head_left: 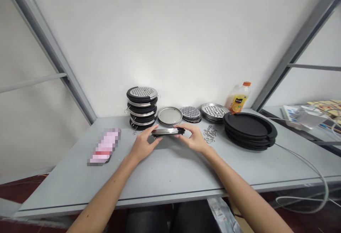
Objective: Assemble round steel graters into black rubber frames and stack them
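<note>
Both hands hold a round metal disc assembly (166,131) edge-on above the table. My left hand (143,143) pinches its left edge; my right hand (194,139) grips the right edge, where a black part shows. Behind the left hand stands a stack of black-rimmed perforated discs (143,108) with small hooks. Plain metal discs (169,115), fine perforated discs (190,113) and coarser perforated discs (214,111) lie in piles along the wall. A heap of metal hooks (210,133) is right of my right hand, beside stacked black rings (249,130).
A blurred-out phone (105,146) lies on the grey table (160,179) at left. An orange-capped juice bottle (239,98) stands behind the black rings. A white cable (317,171) hangs over the right edge. Metal frame posts flank the table.
</note>
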`<state>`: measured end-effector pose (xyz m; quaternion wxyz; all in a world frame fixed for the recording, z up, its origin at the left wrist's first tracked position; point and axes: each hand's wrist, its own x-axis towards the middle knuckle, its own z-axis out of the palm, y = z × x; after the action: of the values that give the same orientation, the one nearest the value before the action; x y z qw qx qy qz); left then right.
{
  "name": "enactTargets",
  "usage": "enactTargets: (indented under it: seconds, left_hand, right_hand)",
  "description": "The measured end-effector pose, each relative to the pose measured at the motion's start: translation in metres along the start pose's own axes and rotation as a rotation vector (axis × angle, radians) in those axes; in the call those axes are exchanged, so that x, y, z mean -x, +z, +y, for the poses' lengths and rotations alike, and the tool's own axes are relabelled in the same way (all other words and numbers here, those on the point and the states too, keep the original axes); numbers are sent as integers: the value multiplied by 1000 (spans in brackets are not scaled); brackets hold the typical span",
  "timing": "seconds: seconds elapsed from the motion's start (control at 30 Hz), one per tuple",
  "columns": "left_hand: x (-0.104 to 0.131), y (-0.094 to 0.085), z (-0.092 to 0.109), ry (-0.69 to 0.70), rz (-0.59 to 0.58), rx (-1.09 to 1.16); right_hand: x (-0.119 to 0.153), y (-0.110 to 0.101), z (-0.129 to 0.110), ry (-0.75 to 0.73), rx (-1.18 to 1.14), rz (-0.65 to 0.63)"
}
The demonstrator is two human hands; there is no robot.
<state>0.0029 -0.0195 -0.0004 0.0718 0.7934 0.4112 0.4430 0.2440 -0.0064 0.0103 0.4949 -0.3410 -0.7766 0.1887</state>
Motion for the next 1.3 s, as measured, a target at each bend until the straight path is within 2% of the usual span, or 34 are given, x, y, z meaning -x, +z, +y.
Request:
enactTargets:
  seconds: [0.13,0.3,0.37,0.5,0.6,0.7,0.77,0.87,0.97,1.13,1.23,1.3]
  left_hand:
    - [0,1,-1,9,-14,-8]
    - [2,-5,2,117,-1,-8]
    - [2,-12,4,157,-73,50]
    - [0,-21,7,163,-322,87]
    - [0,-20,4,74,-425,-15]
    - [1,-16,-3,10,-479,-83]
    - [2,-17,-7,8,-492,-90]
    - [1,-24,-11,-12,-501,-66]
    - [-1,-37,-14,-79,-508,-65]
    - [-4,-61,-19,-152,-535,-61]
    - [-2,-65,-22,-230,-467,-111]
    - [1,-60,-20,-230,-401,-167]
  right_hand:
    - [-2,-4,-2,65,-50,-14]
    - [-3,-10,2,77,-154,-126]
    - [-2,-8,4,85,-223,-179]
    - [1,7,3,88,-290,-274]
    - [6,22,8,-7,-171,-304]
    - [9,31,18,-74,-8,-273]
    - [10,33,23,-68,46,-260]
    - [10,28,22,-55,45,-339]
    - [10,24,14,-68,22,-422]
    - [11,22,10,-80,66,-429]
    - [11,22,14,-63,113,-428]
    - [11,23,16,-67,138,-437]
